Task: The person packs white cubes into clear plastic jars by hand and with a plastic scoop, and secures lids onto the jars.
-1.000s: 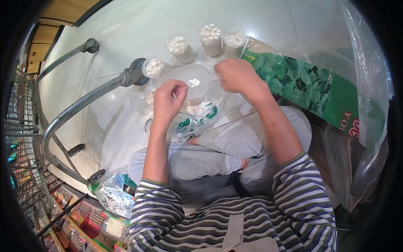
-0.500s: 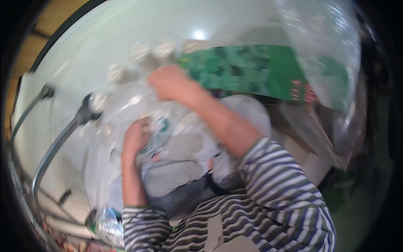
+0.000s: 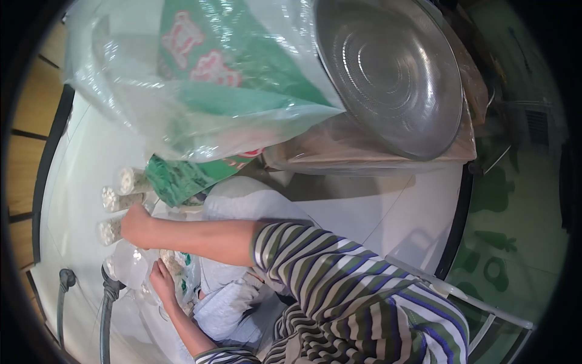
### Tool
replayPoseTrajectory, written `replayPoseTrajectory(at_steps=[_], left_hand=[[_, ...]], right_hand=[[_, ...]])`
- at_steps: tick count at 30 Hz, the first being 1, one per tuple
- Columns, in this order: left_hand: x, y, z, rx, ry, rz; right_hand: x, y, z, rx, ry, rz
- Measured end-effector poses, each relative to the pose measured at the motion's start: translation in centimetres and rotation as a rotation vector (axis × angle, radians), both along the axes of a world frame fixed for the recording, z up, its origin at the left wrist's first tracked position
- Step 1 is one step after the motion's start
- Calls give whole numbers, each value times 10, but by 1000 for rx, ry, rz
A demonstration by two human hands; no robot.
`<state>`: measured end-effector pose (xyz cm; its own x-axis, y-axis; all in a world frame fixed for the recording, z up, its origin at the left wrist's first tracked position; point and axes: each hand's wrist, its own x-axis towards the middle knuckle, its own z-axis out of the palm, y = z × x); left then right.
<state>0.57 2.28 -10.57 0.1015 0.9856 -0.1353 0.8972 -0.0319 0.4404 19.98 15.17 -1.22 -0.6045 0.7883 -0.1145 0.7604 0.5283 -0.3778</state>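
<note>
My right hand (image 3: 137, 225) is closed like a fist, seen from its back. It lies beside a clear container (image 3: 110, 232) packed with whitish pieces; its fingers are hidden, so I cannot tell what they hold. Lower down, my left hand (image 3: 161, 281) is closed at the edge of a clear plastic bag (image 3: 187, 273) with green print and pale pieces inside. Two more filled containers, one (image 3: 118, 199) and another (image 3: 134, 180), stand just beyond my right hand. A rounded translucent vessel (image 3: 131, 264) sits between the hands, partly covered.
A large plastic bag with green and red print (image 3: 224, 79) hangs over the top. Beside it a metal mesh basin (image 3: 388, 73) rests on a plastic-wrapped box (image 3: 364, 139). A green packet (image 3: 182, 182) lies by the containers. Grey metal tubing (image 3: 108, 309) stands at lower left.
My view has swung to the right, bringing the metal basin and box into sight. Both hands and the containers now appear farther left and lower. Both hands stay close to the same things.
</note>
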Motion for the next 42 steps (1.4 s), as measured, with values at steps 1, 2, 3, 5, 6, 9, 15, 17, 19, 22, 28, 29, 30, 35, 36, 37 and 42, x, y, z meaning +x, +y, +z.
replayPoseTrajectory(at_steps=[1,2,3,5,6,9,15,17,19,22,28,29,30,35,36,37,42], left_hand=[[2,0,7,-37,45,37],[2,-1,11,-73,91,76],[2,-3,10,-76,98,74],[-1,-7,9,-23,-35,155],[-1,-9,10,-29,-31,160],[-1,-11,10,30,-42,122],[1,-5,7,53,-77,128],[-1,-7,1,87,-139,125],[-2,-5,3,60,-91,118],[-10,-5,1,6,-36,132],[10,-8,18,59,-45,102],[10,-9,18,58,-42,103],[10,-9,19,59,-50,97],[7,-10,11,106,-170,106],[8,-10,13,83,-180,116],[8,-10,14,60,-192,126],[14,-8,30,-29,-96,155]], right_hand=[[-1,0,-1,3,-11,17],[-4,0,-2,-1,-4,12],[-7,-1,-5,34,16,14],[-14,-1,-12,65,44,20],[-14,-1,-11,70,61,6],[-14,-5,-9,74,64,6],[-16,-2,-10,89,50,1],[-13,-3,-10,74,34,17],[-10,-3,-8,94,37,17],[-8,-3,-7,89,27,34],[-9,-1,-6,54,31,44],[-9,-1,-5,53,34,45],[-8,-1,-5,54,27,49],[-12,1,-9,48,31,36],[-10,1,-7,41,28,40],[-7,0,-6,34,23,44],[1,-1,-3,46,24,42]])
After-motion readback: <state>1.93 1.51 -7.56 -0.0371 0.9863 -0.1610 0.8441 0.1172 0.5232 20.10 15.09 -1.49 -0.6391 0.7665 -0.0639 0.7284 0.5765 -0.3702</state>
